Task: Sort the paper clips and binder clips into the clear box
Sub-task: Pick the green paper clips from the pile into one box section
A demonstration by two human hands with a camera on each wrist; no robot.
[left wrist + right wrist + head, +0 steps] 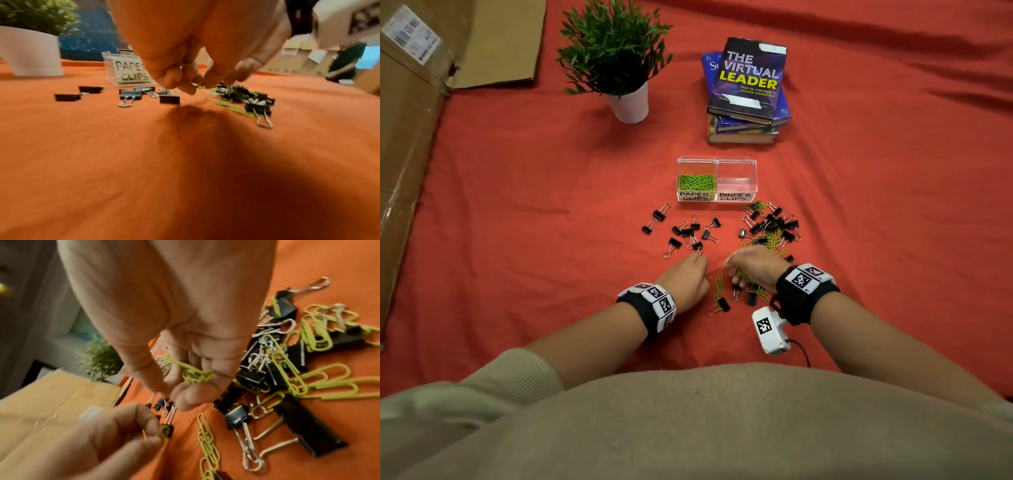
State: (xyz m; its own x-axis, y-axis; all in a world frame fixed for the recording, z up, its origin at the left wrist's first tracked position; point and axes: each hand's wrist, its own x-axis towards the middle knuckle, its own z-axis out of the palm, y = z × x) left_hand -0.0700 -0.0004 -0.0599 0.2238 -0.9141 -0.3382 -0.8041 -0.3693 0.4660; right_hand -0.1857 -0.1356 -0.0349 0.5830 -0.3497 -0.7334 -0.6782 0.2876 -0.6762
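The right hand (185,340) curls around green paper clips (195,374). The left hand (98,431) pinches a black binder clip (166,430) — both hover over the red surface (517,205).

Clear box (736,161): top open. Front approach crossed by scattered binder clips (685,231) at left and a mixed clip pile (770,228) at right; a bare strip of red cloth (729,236) runs between them. Behind the box: book stack (748,92), potted plant (619,65). Far left: cardboard box (407,137).
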